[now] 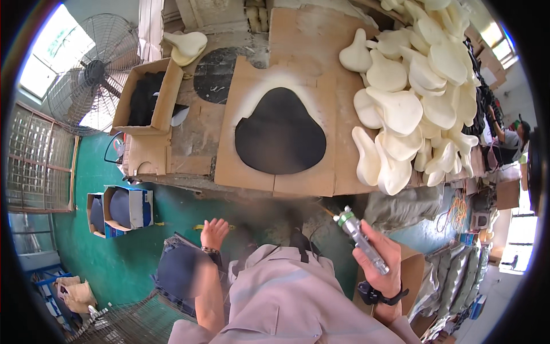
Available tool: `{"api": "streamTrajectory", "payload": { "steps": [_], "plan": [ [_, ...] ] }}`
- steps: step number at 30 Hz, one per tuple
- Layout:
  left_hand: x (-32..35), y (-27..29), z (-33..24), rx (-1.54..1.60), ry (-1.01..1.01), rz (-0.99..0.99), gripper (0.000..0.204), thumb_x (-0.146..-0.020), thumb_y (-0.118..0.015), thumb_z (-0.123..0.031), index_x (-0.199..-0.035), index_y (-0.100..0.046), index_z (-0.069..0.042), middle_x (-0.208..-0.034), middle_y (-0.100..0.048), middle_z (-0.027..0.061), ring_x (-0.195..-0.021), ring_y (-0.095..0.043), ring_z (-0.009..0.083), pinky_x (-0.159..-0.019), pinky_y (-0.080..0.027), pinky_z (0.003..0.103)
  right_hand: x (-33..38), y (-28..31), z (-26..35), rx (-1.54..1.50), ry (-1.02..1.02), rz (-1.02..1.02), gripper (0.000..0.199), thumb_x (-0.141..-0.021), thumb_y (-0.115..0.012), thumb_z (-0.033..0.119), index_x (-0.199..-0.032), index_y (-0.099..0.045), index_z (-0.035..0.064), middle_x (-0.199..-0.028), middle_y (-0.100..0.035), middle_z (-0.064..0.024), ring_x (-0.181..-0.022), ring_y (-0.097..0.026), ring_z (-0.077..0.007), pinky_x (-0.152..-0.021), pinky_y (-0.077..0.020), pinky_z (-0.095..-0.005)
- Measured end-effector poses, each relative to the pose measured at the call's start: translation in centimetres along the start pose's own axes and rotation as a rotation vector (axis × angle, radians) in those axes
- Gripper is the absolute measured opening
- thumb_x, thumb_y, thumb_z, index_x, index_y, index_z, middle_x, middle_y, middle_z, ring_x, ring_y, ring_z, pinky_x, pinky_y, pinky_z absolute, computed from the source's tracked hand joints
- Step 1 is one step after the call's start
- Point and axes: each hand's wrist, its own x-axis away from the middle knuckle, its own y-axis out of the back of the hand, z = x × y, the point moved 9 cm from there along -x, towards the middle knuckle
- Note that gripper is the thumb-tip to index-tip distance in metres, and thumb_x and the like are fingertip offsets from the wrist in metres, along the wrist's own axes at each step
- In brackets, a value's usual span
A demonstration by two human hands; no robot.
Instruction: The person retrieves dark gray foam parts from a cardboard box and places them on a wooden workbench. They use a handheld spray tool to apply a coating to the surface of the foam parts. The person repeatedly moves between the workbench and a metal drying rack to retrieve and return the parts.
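Observation:
My right hand [381,261] is wrapped round a metal spray gun [365,243] with a green-ringed head, held off the front edge of the table. Its nozzle end points up and to the left. My left hand [214,234] hangs free below the table edge with its fingers stretched out and nothing in it. In front of me a black, rounded-triangle sheet shaped like a saddle cover [281,135] lies flat on a piece of cardboard [252,178]. Pale overspray rings its top. Neither hand touches the sheet.
Cream foam saddle pads [401,112] are piled on the table's right side; more foam pads [188,46] lie back left. A cardboard box of black pieces [163,106] stands left, beside a large fan [97,73]. Open boxes [140,207] sit on the green floor. Another person [509,137] is far right.

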Motion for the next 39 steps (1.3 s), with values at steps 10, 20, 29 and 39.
{"api": "streamTrajectory", "payload": {
  "steps": [10,20,29,39],
  "plan": [
    [1.9,12.4,8.0,-0.099,0.274,-0.221,0.082,-0.098,-0.038,-0.064,-0.158,-0.02,-0.01,-0.163,-0.023,0.0194,-0.146,-0.028,0.0445,-0.118,-0.024,0.058,0.8,-1.3,-0.7,-0.043,0.015,0.157,0.071,-0.066,-0.065,-0.007,-0.136,-0.057,0.0004,-0.09,-0.064,-0.018,-0.073,-0.062,-0.0343,-0.069,-0.0513,-0.0344],
    [-2.5,11.1,10.4,0.318,0.372,0.402,0.056,-0.099,-0.044,-0.054,-0.135,-0.05,-0.012,-0.143,-0.048,0.0222,-0.13,-0.043,0.0436,-0.102,-0.038,0.057,3.2,1.6,-3.3,-0.032,-0.131,0.1,0.061,-0.074,-0.074,-0.005,-0.133,-0.059,0.0,-0.094,-0.068,-0.0182,-0.078,-0.067,-0.0325,-0.072,-0.0526,-0.0334],
    [-4.9,13.7,9.6,-0.66,0.044,0.07,0.059,-0.096,-0.051,-0.052,-0.129,-0.053,-0.002,-0.119,-0.065,0.023,-0.104,-0.064,0.0374,-0.087,-0.052,0.047,5.5,4.6,-7.0,-0.036,-0.245,-0.167,0.048,-0.082,-0.073,0.001,-0.129,-0.062,-0.0026,-0.089,-0.068,-0.0143,-0.072,-0.063,-0.0225,-0.068,-0.0501,-0.0305],
    [-2.9,8.4,6.9,-1.779,-0.324,0.153,0.011,-0.083,-0.059,-0.031,-0.087,-0.068,-0.027,-0.091,-0.063,0.0005,-0.086,-0.067,0.0231,-0.077,-0.055,0.038,0.7,3.3,-3.4,-0.047,-0.04,-0.237,0.053,-0.081,-0.072,-0.003,-0.132,-0.06,-0.0015,-0.09,-0.067,-0.0134,-0.07,-0.061,-0.0224,-0.066,-0.0501,-0.0307]
  ]
}}
